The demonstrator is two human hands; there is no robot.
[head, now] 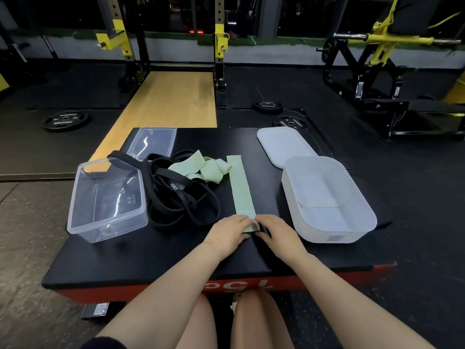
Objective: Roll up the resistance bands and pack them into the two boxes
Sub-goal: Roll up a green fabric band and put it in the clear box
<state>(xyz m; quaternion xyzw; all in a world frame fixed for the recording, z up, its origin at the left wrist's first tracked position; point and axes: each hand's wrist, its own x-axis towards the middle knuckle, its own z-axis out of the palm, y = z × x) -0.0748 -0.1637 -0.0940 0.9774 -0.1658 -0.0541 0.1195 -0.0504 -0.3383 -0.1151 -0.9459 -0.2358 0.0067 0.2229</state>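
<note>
A pale green resistance band (242, 190) lies flat and straight on the black padded platform (151, 258), running away from the person, and its near end is turned up into the start of a roll. The left hand (227, 231) and the right hand (278, 231) meet over that end, fingers curled down and pinching the folded green edge between them. To the left of the strip, more green bands (201, 167) lie in a loose heap, touching a tangle of black bands (176, 197) that spreads toward the clear box (108, 200). That box sits open at the platform's left edge with nothing visible inside, and its clear lid (153, 142) lies behind it. On the right, near the right hand, stands the white box (327, 200), also open, with its white lid (284, 144) lying flat just behind and partly under its far corner. Weight plates (65, 119) lie on the dark gym floor beyond, below yellow and black rack uprights (220, 41).
</note>
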